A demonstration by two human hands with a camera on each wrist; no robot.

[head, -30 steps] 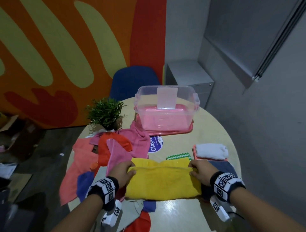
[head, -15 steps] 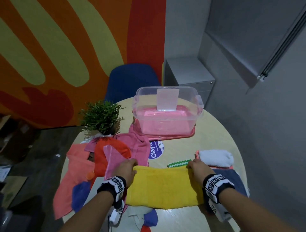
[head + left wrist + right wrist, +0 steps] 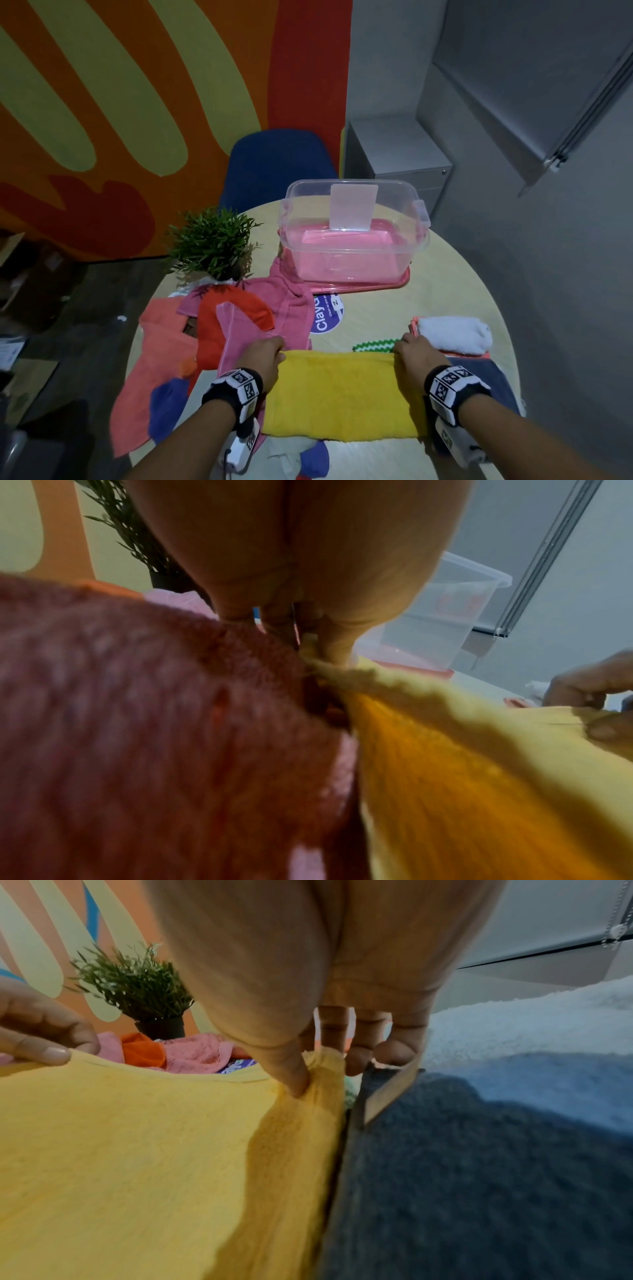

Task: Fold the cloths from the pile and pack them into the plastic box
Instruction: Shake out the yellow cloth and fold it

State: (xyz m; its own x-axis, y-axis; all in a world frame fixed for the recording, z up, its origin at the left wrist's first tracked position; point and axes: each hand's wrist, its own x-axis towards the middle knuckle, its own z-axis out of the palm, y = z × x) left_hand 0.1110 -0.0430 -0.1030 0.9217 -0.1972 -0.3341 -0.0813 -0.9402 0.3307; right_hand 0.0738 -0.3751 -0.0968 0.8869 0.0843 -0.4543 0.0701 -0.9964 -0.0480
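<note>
Both hands pinch the far corners of a yellow cloth spread on the round table

The round table (image 3: 445,274) carries everything: at its far side stands the clear plastic box (image 3: 352,236), lid off, on a pink tray; on the near left lies the loose pile of cloths (image 3: 212,329) in pink, orange and red, beside a small potted plant (image 3: 212,240); on the near right sit a folded white cloth (image 3: 452,334) and a dark blue cloth (image 3: 486,380). The yellow cloth (image 3: 342,397) stretches flat between the two wrists, well short of the box. The left hand (image 3: 262,359) grips its far left corner with curled fingers, and the right hand (image 3: 416,356) pinches the far right corner between thumb and fingers
</note>
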